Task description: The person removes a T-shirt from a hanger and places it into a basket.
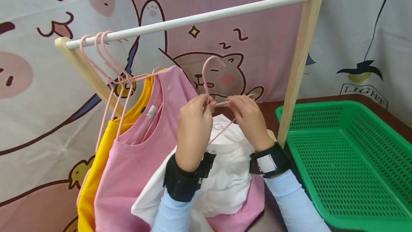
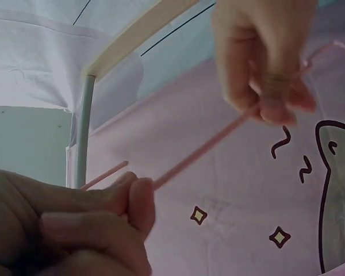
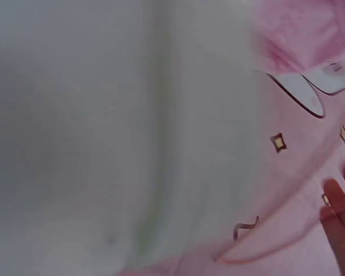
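Both hands are at a pink hanger in front of the rack, its hook pointing up and free of the rail. My left hand pinches it just below the hook. To the right, my right hand pinches the hanger's arm; the left wrist view shows the pink bar running between both hands. A white garment lies below and behind the hands, with the hanger's lower part over its neckline. In the right wrist view, blurred white cloth covers much of the picture.
A wood-ended rack with a white rail bears a yellow garment and a pink garment on pink hangers at left. More pink cloth lies under the white garment. A green plastic basket stands at right.
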`<action>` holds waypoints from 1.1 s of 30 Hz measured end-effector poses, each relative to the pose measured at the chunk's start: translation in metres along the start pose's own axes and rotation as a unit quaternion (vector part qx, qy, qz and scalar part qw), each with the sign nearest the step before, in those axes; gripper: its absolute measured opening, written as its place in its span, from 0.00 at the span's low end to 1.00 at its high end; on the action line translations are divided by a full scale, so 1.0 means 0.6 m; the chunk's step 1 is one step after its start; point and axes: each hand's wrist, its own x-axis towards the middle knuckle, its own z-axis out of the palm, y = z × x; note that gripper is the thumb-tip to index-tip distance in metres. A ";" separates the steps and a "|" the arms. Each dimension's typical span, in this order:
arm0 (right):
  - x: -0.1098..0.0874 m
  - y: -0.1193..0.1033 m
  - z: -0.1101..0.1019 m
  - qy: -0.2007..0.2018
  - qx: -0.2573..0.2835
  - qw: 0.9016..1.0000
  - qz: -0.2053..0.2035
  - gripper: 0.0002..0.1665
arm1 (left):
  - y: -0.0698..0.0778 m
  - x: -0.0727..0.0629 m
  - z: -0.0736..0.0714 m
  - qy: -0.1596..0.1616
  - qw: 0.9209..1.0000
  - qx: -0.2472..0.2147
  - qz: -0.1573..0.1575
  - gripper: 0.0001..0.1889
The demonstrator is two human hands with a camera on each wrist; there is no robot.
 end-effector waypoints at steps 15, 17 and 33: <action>0.027 0.045 0.004 0.014 -0.043 0.997 0.058 0.10 | -0.049 -0.122 -0.077 -0.110 0.957 0.265 0.044 0.13; 0.036 0.059 0.005 0.021 -0.048 0.995 0.081 0.09 | -0.049 -0.133 -0.083 -0.095 0.957 0.266 0.064 0.12; 0.023 0.101 0.041 0.138 0.004 0.974 0.178 0.12 | -0.110 -0.188 -0.066 -0.214 0.944 0.239 0.076 0.11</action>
